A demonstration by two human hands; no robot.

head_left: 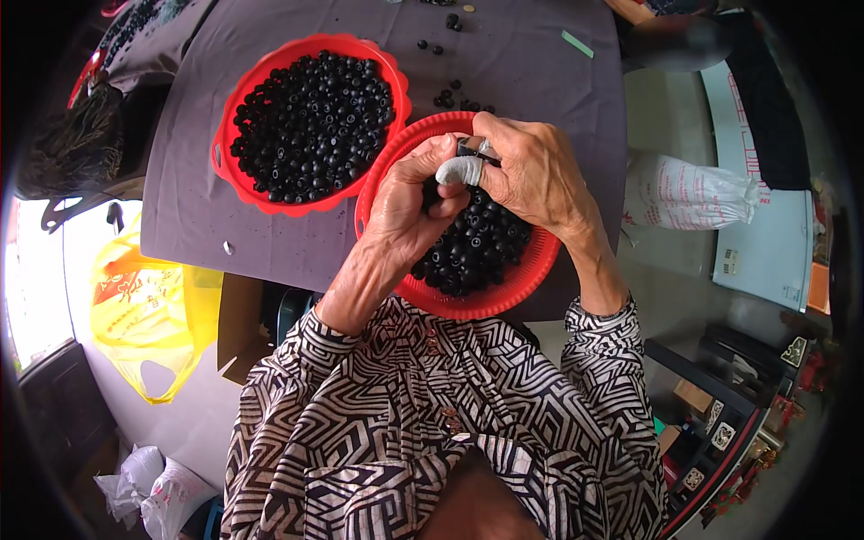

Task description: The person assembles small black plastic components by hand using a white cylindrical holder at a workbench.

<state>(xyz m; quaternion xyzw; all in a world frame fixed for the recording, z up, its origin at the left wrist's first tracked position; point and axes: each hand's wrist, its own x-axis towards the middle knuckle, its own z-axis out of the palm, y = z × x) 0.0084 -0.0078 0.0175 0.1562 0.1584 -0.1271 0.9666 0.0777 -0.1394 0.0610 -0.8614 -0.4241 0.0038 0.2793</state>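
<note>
My feed shows a red-printed white plastic bag (693, 191). Left hand (405, 193) and right hand (540, 171) meet, fingers curled, above round black berries (477, 243) in a red plastic basket (545, 261); whether pinching one, I can't tell.

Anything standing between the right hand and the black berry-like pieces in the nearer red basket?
Nothing visible blocks the right hand: many black berry-like pieces lie uncovered in the nearer red basket. The left hand, close against the right, hides some from view.

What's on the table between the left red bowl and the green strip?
Loose, berry-like black balls lie between the red bowl and green strip in the head view.
</note>
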